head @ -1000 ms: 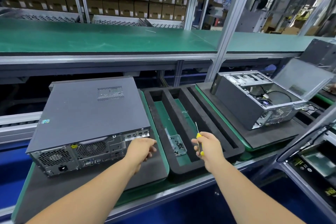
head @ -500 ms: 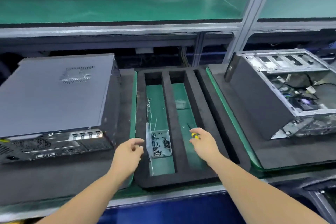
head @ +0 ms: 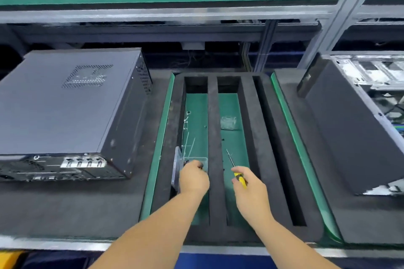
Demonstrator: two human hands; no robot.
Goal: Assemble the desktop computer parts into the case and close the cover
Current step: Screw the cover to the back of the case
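Left hand: my left hand (head: 193,178) reaches into the small clear plastic screw box (head: 189,165), fingers curled; grip hidden.
Right hand: my right hand (head: 250,188) grips the yellow-handled screwdriver (head: 237,171).
Case: closed grey metal computer case (head: 65,111), left of frame.

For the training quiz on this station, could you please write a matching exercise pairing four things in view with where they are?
Things:
1. closed computer case
2. screwdriver
3. clear screw box
4. open computer case

Places:
A. right edge of the view
B. left slot of the foam tray, under the left hand
C. left of the foam tray
D. in the right hand

Pairs: 1-C, 2-D, 3-B, 4-A
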